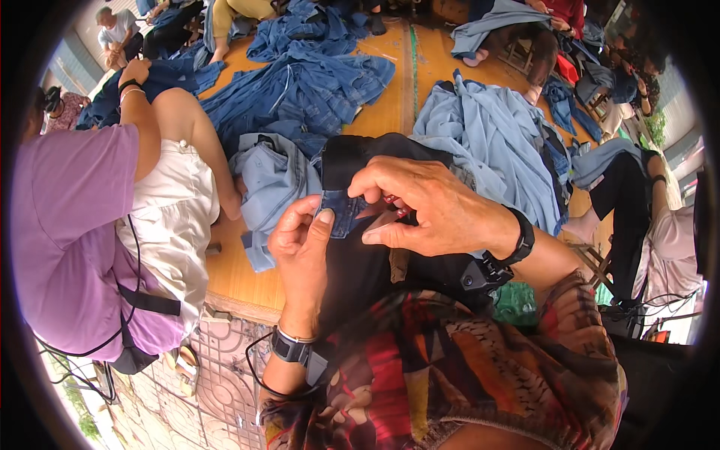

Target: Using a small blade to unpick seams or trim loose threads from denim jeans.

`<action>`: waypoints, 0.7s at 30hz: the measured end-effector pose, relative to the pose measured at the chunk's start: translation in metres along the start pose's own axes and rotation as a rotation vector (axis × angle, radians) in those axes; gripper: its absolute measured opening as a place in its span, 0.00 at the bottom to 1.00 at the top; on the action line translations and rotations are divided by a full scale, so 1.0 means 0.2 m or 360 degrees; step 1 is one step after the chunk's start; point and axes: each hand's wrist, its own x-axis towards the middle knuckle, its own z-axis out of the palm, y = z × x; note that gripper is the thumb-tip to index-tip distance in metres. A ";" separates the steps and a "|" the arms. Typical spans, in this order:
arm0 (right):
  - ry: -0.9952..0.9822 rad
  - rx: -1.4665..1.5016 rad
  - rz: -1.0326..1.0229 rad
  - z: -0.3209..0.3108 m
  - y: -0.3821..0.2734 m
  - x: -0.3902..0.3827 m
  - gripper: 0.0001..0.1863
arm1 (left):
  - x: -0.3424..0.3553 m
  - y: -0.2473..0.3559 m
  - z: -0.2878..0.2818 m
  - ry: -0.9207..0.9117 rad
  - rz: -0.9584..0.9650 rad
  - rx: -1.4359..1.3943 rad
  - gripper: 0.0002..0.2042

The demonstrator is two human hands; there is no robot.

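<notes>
My left hand (pixel 301 241) pinches the edge of a small dark blue denim piece (pixel 341 212) with visible stitching, thumb on top. Close against its right side, my right hand (pixel 442 204) is closed around small thread snips (pixel 384 218) with red on the handle. The metal blades point left at the denim, but I cannot tell whether they touch it. Black cloth (pixel 360 259) lies beneath both hands, over my lap. The fingers partly cover the snips.
Light blue denim garments (pixel 480 120) are heaped ahead right, with another light blue bundle (pixel 274 172) left. Darker jeans (pixel 292 90) spread over the wooden boards (pixel 244 274). A person in a purple shirt (pixel 79 180) sits close on my left; others sit around the boards.
</notes>
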 end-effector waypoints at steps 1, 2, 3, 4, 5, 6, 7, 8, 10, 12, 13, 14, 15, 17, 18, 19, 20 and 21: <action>0.0070 0.0091 -0.0009 0.02 0.02 0.00 0.16 | 0.00 0.03 0.02 -0.0019 0.0077 0.0122 0.09; 0.0074 0.0085 -0.0006 0.03 0.04 0.00 0.16 | 0.00 0.04 0.03 -0.0025 0.0078 0.0116 0.09; 0.0154 -0.0081 -0.0211 0.03 0.06 0.01 0.16 | -0.01 0.06 0.04 -0.0013 0.0096 0.0151 0.08; 0.0233 -0.0248 -0.0416 0.03 0.08 0.02 0.16 | -0.01 0.06 0.05 -0.0002 0.0114 0.0185 0.07; 0.0242 -0.0355 -0.0453 0.04 0.10 0.02 0.18 | -0.01 0.06 0.05 -0.0003 0.0115 0.0185 0.07; 0.0241 -0.0351 -0.0453 0.05 0.10 0.02 0.18 | -0.01 0.06 0.04 -0.0004 0.0120 0.0178 0.07; 0.0295 -0.0378 -0.0493 0.06 0.10 0.03 0.17 | -0.02 0.06 0.03 -0.0006 0.0126 0.0170 0.07; 0.0350 -0.0406 -0.0533 0.06 0.10 0.03 0.17 | -0.02 0.06 0.03 -0.0005 0.0123 0.0172 0.07; 0.0377 -0.0415 -0.0544 0.07 0.13 0.03 0.16 | -0.02 0.07 0.05 0.0003 0.0131 0.0093 0.07; 0.0406 -0.0422 -0.0554 0.08 0.15 0.03 0.16 | -0.01 0.07 0.05 -0.0009 0.0110 0.0099 0.07; 0.0428 -0.0419 -0.0572 0.08 0.16 0.03 0.16 | -0.01 0.06 0.05 -0.0019 0.0091 0.0106 0.07; 0.0450 -0.0415 -0.0589 0.08 0.16 0.03 0.15 | -0.01 0.06 0.06 -0.0020 0.0090 0.0108 0.07; 0.0452 -0.0414 -0.0588 0.08 0.16 0.03 0.15 | -0.01 0.06 0.06 -0.0008 0.0098 0.0108 0.07; 0.0441 -0.0366 -0.0561 0.09 0.16 0.04 0.14 | -0.01 0.06 0.06 0.0001 0.0105 0.0111 0.07; 0.0444 -0.0366 -0.0560 0.09 0.16 0.04 0.14 | -0.01 0.06 0.06 -0.0001 0.0113 0.0099 0.07; 0.0456 -0.0367 -0.0569 0.09 0.16 0.04 0.14 | -0.01 0.06 0.06 -0.0003 0.0121 0.0087 0.07; 0.0468 -0.0368 -0.0578 0.10 0.16 0.04 0.14 | -0.01 0.06 0.06 -0.0005 0.0121 0.0088 0.07; 0.0469 -0.0367 -0.0577 0.10 0.16 0.04 0.14 | -0.01 0.06 0.06 -0.0006 0.0113 0.0094 0.07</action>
